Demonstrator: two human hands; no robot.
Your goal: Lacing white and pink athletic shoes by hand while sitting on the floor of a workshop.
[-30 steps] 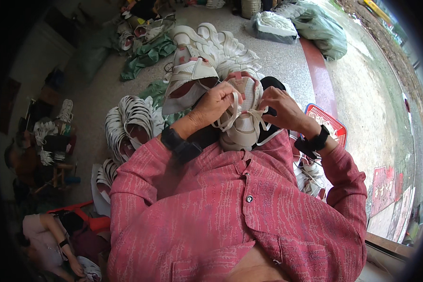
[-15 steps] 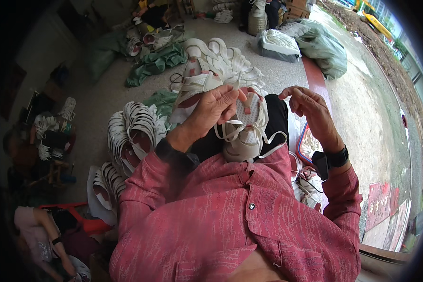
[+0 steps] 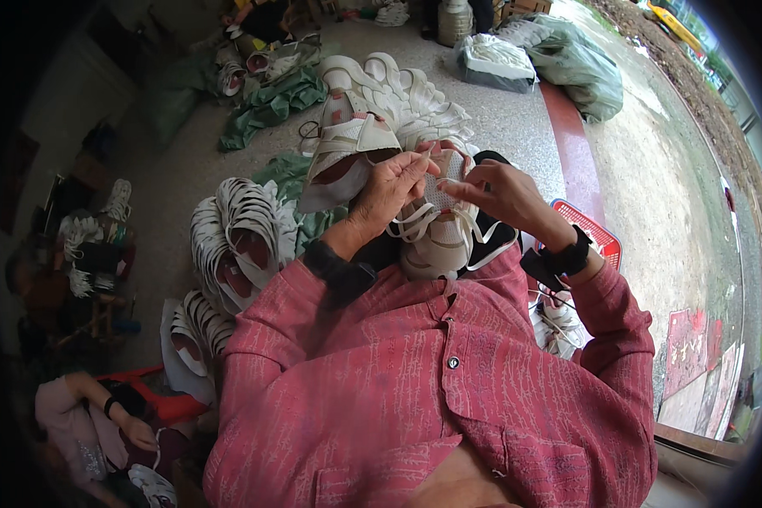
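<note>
A white shoe upper (image 3: pixel 436 241) with loose straps rests on my lap, against my red shirt. My left hand (image 3: pixel 391 190) grips its top edge with curled fingers. My right hand (image 3: pixel 501 193) pinches the same upper from the right side, fingertips close to the left hand's. A thin thread or needle seems to run between the fingers, too small to tell which. Both wrists wear dark bands. Right behind my hands lies another white upper with a reddish lining (image 3: pixel 347 157).
Stacks of white shoe uppers (image 3: pixel 237 241) lie on the floor to my left and ahead (image 3: pixel 406 89). A red basket (image 3: pixel 597 237) sits at my right. Green sacks (image 3: pixel 271 102) and filled bags (image 3: pixel 567 59) lie farther off. Another person (image 3: pixel 93 415) sits at the lower left.
My right hand has moved back in from the right and now meets the left hand on the upper. The upper has stayed on my lap.
</note>
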